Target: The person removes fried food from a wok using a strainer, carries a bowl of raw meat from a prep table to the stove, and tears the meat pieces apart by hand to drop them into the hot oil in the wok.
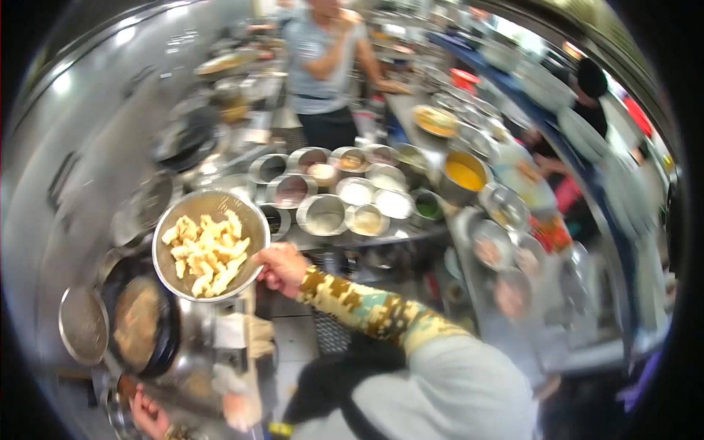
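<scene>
Has a steel wall [110,110] along L of view and a long bench [543,330] on R, crowded w/ bowls and pots, mostly blurred. Shows a blue shelf [528,110] above bench, carrying pale bowls. Includes another person [323,66] in background, in grey top and dark bottoms, w/ one hand down on bench. Has a black pan [169,323] lower L, w/ brownish contents. Holds a round metal bowl [220,199] up near pan's upper R edge, tilted so as to show its inside. Has a cluster of metal pots [323,232] approx. mid-view, beyond bowl. Has a skimmer [84,326] just beside pan, far L. Keeps R hand [282,269] at bowl's R edge, camo sleeve behind, grip closed on bowl. Shows L hand [149,414] at bottom L, fingers curled, near a brown handle [128,385]; can't tell if grip is on it. Carries several pale-yellow pieces [209,249] loosely heaped in bowl, none touching R hand.
</scene>
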{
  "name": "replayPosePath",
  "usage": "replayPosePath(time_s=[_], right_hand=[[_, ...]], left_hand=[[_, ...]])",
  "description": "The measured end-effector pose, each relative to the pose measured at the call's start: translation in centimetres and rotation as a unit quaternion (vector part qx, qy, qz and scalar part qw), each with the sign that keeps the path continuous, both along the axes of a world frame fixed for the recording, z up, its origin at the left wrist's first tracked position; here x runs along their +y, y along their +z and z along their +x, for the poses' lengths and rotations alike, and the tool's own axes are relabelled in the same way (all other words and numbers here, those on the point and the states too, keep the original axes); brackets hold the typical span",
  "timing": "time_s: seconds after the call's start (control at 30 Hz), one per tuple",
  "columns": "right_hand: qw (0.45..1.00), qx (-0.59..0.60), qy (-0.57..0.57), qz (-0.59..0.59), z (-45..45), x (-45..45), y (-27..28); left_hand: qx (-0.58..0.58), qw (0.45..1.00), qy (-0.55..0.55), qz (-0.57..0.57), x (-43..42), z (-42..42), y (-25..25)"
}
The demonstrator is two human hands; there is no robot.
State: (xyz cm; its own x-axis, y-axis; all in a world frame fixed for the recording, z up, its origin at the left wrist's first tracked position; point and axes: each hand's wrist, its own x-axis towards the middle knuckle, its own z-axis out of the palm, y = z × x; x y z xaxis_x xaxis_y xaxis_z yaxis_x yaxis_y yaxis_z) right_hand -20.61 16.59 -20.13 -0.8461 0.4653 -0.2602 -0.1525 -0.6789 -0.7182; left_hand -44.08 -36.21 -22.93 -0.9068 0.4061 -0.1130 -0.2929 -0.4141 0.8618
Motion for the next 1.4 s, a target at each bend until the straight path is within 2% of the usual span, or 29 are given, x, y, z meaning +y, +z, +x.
replayPosePath(time_s=[0.07, 0.1, 0.17, 0.2, 0.23, 0.3, 0.47, 0.5, 0.53, 0.6, 0.63, 0.67, 0.7, 0.73, 0.77, 0.8, 0.87, 0.93, 1.0, 1.1, 1.2, 1.23, 1.3, 1.33, 1.37, 1.4], right_hand=[[0.993, -0.020, -0.113, 0.019, 10.0, 5.4, -0.3], [0.977, -0.113, -0.164, 0.074, 14.8, 7.7, -0.5], [0.935, -0.127, -0.321, 0.078, 24.3, 10.7, -0.9], [0.917, -0.137, -0.364, 0.086, 29.5, 12.5, -2.7], [0.876, -0.114, -0.466, 0.051, 33.2, 14.1, -3.1], [0.801, -0.146, -0.577, 0.068, 39.9, 16.3, -4.3], [0.641, -0.208, -0.736, 0.064, 51.7, 25.1, -11.4], [0.629, -0.238, -0.738, 0.050, 54.7, 27.2, -14.0], [0.628, -0.247, -0.736, 0.041, 56.6, 29.4, -16.6], [0.676, -0.202, -0.708, 0.032, 57.8, 31.0, -18.9], [0.704, -0.171, -0.689, 0.024, 56.9, 31.7, -19.5], [0.730, -0.139, -0.669, 0.016, 55.0, 32.4, -19.3], [0.752, -0.110, -0.650, 0.007, 52.5, 33.0, -18.3], [0.772, -0.086, -0.630, -0.001, 48.7, 33.1, -16.8], [0.804, -0.068, -0.591, -0.006, 44.3, 32.7, -15.3], [0.842, -0.050, -0.537, -0.003, 40.2, 31.9, -14.0], [0.937, -0.052, -0.339, 0.066, 31.7, 29.8, -12.1], [0.958, -0.105, -0.259, 0.061, 22.7, 26.3, -8.9], [0.958, -0.121, -0.207, 0.156, 15.2, 22.8, -8.3], [0.980, -0.069, -0.066, 0.175, 7.6, 19.7, -8.4], [0.971, -0.122, -0.094, 0.182, 1.0, 15.0, -6.2], [0.973, -0.096, -0.040, 0.207, -0.4, 15.6, -6.9], [0.973, -0.102, 0.000, 0.206, -3.6, 13.8, -6.3], [0.973, -0.105, 0.019, 0.206, -5.0, 13.1, -6.1], [0.986, -0.073, 0.055, 0.142, -6.8, 14.2, -7.4], [0.984, -0.082, 0.051, 0.147, -8.3, 13.5, -7.5]], left_hand=[[-0.033, 0.997, 0.068, -0.016, 2.5, 1.0, 0.3], [-0.049, 0.995, 0.084, -0.022, 3.4, 0.9, 0.5], [-0.073, 0.994, 0.079, -0.033, 5.8, 0.3, 0.6], [-0.086, 0.993, 0.077, -0.033, 6.7, 0.1, 0.7], [-0.094, 0.992, 0.075, -0.034, 7.6, -0.1, 0.8], [-0.111, 0.991, 0.067, -0.030, 9.5, -1.0, 0.5], [-0.136, 0.990, 0.027, 0.005, 11.4, -4.3, -0.2], [-0.151, 0.984, -0.078, 0.051, 9.8, -6.6, -1.5], [-0.182, 0.979, 0.089, 0.020, 17.0, 1.5, 3.7], [-0.130, 0.991, 0.034, -0.014, 16.5, 1.5, 1.9], [-0.139, 0.986, 0.090, -0.014, 20.0, 5.9, 4.3], [-0.148, 0.984, 0.069, -0.068, 21.0, 8.0, 6.2], [-0.186, 0.982, 0.030, -0.016, 19.4, 7.8, 5.3], [-0.162, 0.984, 0.079, -0.013, 19.0, 8.5, 4.9], [-0.131, 0.991, 0.031, 0.020, 17.8, 9.3, 4.5], [-0.130, 0.989, 0.069, 0.008, 17.5, 10.7, 4.8], [-0.118, 0.989, 0.085, 0.016, 16.7, 13.4, 6.2], [-0.089, 0.986, 0.138, -0.039, 15.6, 15.9, 7.0], [-0.053, 0.972, 0.201, -0.109, 14.4, 17.8, 6.7], [-0.033, 0.959, 0.247, -0.132, 11.8, 20.7, 5.2], [-0.043, 0.925, 0.308, -0.217, 10.3, 23.1, 3.0], [-0.042, 0.915, 0.340, -0.213, 10.5, 23.9, 2.1], [-0.039, 0.892, 0.401, -0.204, 11.5, 25.1, 0.5], [-0.035, 0.878, 0.416, -0.234, 12.2, 25.4, 0.0], [-0.030, 0.862, 0.432, -0.263, 12.9, 25.6, -0.4], [-0.024, 0.845, 0.448, -0.289, 13.2, 25.8, -0.8]])
